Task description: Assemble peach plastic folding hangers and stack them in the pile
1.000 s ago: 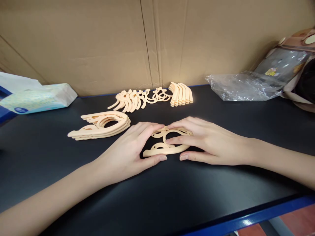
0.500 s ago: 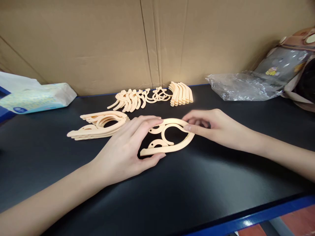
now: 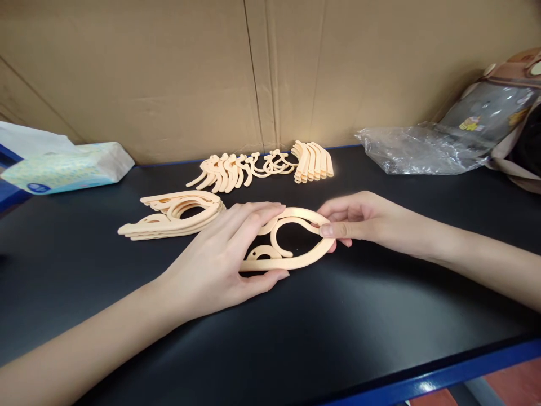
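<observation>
A peach plastic folded hanger (image 3: 296,248) is held just above the black table (image 3: 338,327) between both hands. My left hand (image 3: 224,259) grips its left end, fingers over the top and thumb under the lower edge. My right hand (image 3: 359,220) pinches its curved right end between thumb and fingers. To the left lies a stack of the same folded hangers (image 3: 173,214), close to my left fingers.
Near the cardboard wall (image 3: 253,73) lie several loose peach hooks (image 3: 236,169) and a row of curved arm pieces (image 3: 313,160). A tissue pack (image 3: 67,169) sits far left. A crumpled clear plastic bag (image 3: 418,149) and a dark bag are at the right. The blue table edge runs along the front.
The hanger lay flat under both hands; it has been lifted and tilted. My right hand slid from on top of it to pinching its right end.
</observation>
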A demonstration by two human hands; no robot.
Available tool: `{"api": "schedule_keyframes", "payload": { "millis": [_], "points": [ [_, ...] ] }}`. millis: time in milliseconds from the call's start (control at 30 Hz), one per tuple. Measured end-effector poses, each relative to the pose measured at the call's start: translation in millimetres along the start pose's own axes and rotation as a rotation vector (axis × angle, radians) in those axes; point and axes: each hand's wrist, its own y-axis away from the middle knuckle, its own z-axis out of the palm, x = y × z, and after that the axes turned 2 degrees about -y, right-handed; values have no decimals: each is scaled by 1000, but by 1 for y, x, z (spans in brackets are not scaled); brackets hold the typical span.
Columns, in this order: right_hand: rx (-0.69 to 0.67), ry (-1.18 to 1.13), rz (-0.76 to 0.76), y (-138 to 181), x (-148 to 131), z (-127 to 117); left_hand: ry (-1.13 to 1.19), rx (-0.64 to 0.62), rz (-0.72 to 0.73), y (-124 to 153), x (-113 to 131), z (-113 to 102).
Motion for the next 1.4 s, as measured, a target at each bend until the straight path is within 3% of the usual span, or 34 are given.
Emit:
{"api": "schedule_keyframes", "payload": {
  "millis": [367, 533, 700, 767, 867, 933, 1000, 1200, 1400],
  "points": [
    [-94, -40, -34, -1, 5, 6, -52, 0, 59, 1, 9, -1],
    [81, 69, -130, -3, 6, 0, -96, 1, 37, -3, 6, -14],
    [243, 90, -108, -10, 13, -13, 2, -100, -190, -7, -21, -51],
    [230, 102, -95, -11, 14, -15, -30, -140, -287, -2, -39, -67],
    [179, 145, -97, -10, 14, -14, -111, -211, -320, 10, -69, -84],
    [152, 166, -100, -9, 14, -13, -117, -328, -310, 18, -85, -90],
    [145, 178, -97, -8, 14, -12, -105, -353, -388, 22, -96, -92],
    [150, 208, -85, -9, 14, -14, -39, -459, -696, 19, -99, -92],
    [137, 218, -91, -8, 14, -14, -39, -513, -739, 16, -96, -90]
  ]
}}
